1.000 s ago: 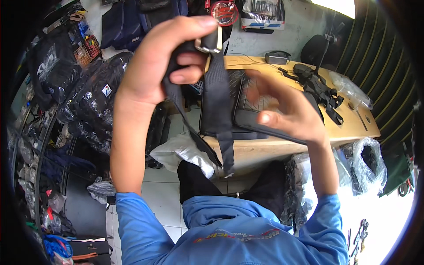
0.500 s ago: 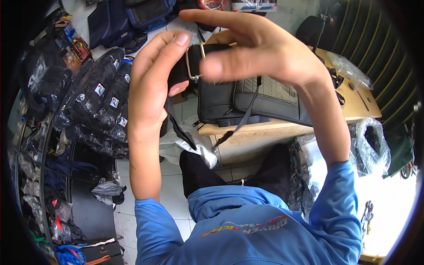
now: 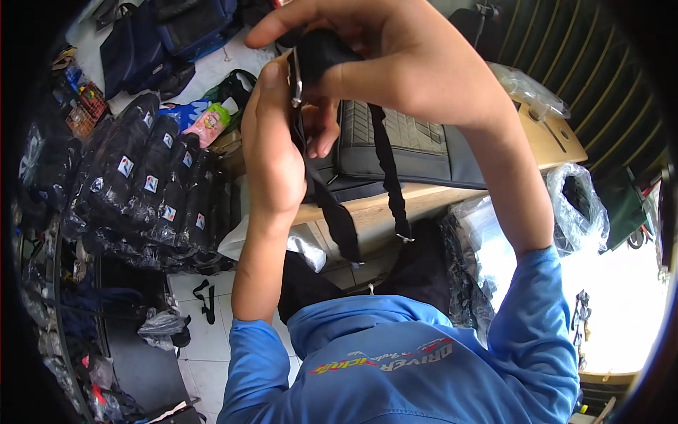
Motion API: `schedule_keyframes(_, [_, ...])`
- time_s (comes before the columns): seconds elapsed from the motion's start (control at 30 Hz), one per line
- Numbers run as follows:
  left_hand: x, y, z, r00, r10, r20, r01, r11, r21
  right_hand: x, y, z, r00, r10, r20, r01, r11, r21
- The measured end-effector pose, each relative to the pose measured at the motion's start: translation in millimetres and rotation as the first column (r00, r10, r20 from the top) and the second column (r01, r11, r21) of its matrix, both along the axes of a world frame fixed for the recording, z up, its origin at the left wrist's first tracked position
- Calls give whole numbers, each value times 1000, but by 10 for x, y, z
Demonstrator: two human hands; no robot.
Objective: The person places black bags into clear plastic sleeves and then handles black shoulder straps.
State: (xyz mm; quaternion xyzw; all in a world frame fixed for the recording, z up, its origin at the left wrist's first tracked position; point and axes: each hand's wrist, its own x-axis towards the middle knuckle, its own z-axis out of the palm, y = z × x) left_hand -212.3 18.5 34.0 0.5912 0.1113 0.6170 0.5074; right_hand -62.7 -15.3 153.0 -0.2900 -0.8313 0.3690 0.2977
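Before the half-hidden bag (image 3: pixel 402 141) and table (image 3: pixel 540 134), left fingers (image 3: pixel 271 88) and right fingers (image 3: pixel 357 78) around black strap (image 3: pixel 336 213)

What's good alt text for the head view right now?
A person's left hand and right hand hold a black strap with a metal buckle, lengths dangling below. Behind it, a dark quilted bag lies on a wooden table; plastic-wrapped black bundles are piled at left.

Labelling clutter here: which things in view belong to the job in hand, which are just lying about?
In use:
- black strap, held in left hand, right hand touching it
- metal buckle on it

Lying about:
- wrapped black packs
- navy bags
- clear plastic sheet
- black quilted bag (unheld; link unclear)
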Motion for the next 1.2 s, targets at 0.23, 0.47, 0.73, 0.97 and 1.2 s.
schedule_keyframes(0.23, [196, -168, -318, 996, 51, -72, -30, 963, 267, 2, -110, -319, 993, -15, -118, 73, 859, 506])
schedule_keyframes(0.47, [291, -147, -463, 974, -203, -105, 213, 973, 93, 179, -188, 156, 997, 57, 42, -64, 980, 187])
schedule_keyframes(0.73, [159, -110, -498, 949, -291, -120, 301, 950, 82, 201, -134, -49, 995, 72, -68, -55, 972, 229])
schedule_keyframes(0.97, [167, -95, -668, 967, -248, -57, 251, 966, 66, 176, 111, -348, 972, 210, -109, -80, 724, 685])
schedule_keyframes(1.2, [375, -128, -697, 998, -32, -47, 36, 994, 105, 354, 136, -165, 1000, -12, 21, -4, 766, 643])
